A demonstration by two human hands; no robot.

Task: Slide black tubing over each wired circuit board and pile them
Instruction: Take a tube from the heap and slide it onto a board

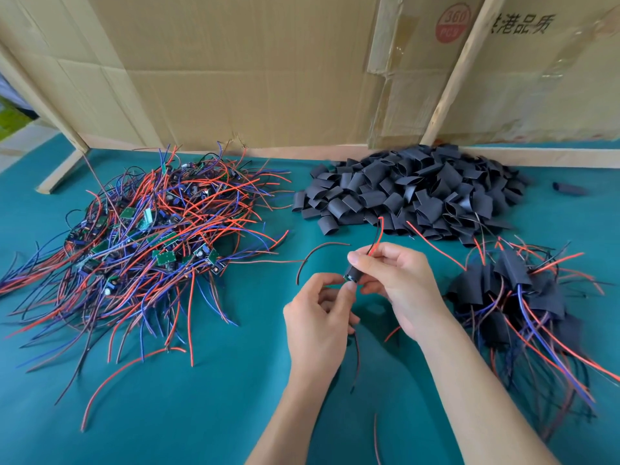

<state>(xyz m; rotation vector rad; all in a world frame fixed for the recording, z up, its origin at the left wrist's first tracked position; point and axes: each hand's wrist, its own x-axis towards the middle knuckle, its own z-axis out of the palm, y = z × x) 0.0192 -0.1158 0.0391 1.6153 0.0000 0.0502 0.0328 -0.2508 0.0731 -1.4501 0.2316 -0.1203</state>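
My two hands meet over the middle of the green bench (201,414). My right hand (399,290) pinches one black tube (353,275) between thumb and fingers, two wires, red and black, sticking out toward 12 o'clock. My left hand (320,317) pinches the one circuit board (348,279) at the tube's mouth. Three piles lie around: bare wired boards (151,243) at 10 o'clock, loose tubes (412,193) at 1 o'clock, finished pieces (510,297) at 3 o'clock, too many to count. One stray tube (568,188) lies at 2 o'clock.
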